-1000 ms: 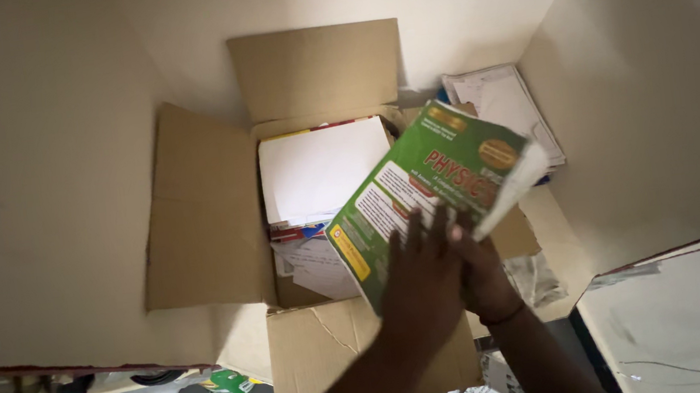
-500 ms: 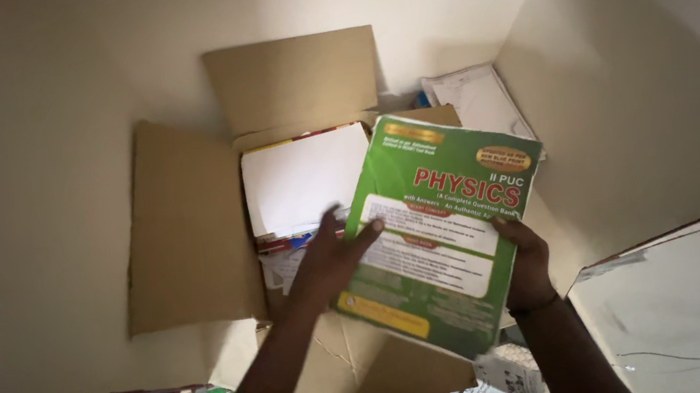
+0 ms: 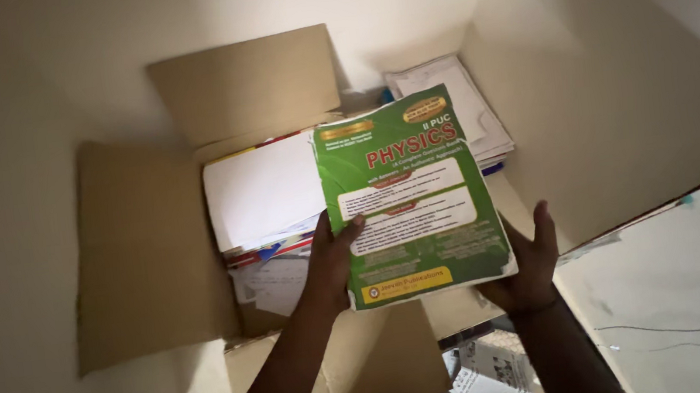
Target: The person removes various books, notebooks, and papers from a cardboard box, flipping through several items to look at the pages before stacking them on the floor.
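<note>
A green softcover book [image 3: 407, 194] with red and white print is held flat over an open cardboard box [image 3: 145, 246]. My left hand [image 3: 332, 255] grips the book's left edge, thumb on the cover. My right hand [image 3: 526, 260] supports the lower right corner from beneath, fingers spread. Inside the box lies a stack of books and papers with a white sheet [image 3: 261, 189] on top.
The box sits in a corner between cream walls, its flaps [image 3: 245, 81] folded out. A pile of white papers [image 3: 449, 106] lies behind the box at the right wall. Crumpled printed paper [image 3: 489, 378] lies on the floor near my right arm.
The book has turned from slanted to nearly square with me and come closer. My right hand has slid from the book's right edge to under its lower right corner.
</note>
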